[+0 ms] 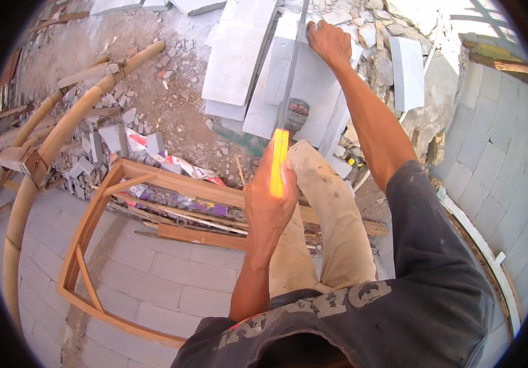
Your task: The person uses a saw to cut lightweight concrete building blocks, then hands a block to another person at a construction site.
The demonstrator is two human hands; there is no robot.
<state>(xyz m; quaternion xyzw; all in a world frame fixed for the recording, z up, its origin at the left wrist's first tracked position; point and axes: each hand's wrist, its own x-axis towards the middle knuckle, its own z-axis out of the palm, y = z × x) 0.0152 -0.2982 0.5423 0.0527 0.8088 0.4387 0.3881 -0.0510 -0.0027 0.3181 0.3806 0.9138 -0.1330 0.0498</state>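
Note:
My left hand [268, 195] is wrapped round the yellow handle [279, 162] of a hand saw. Its long thin blade [291, 73] points away from me, over light grey building blocks. Past the handle, my right hand [330, 42] rests with curled fingers on the far end of a light grey block [316, 76], close to the right of the blade. My sandalled foot [296, 115] is on the blocks near the handle. Another long block [239, 52] lies to the left of the saw. Where the blade's edge meets the block cannot be made out.
At left, bamboo poles [61, 132] lashed together stand over rubble. A wooden frame [83, 245] leans near a wall of grey blocks [205, 285]. Broken stone and another block [407, 73] lie at right, with a yellow-and-black tape measure [354, 161] nearer me.

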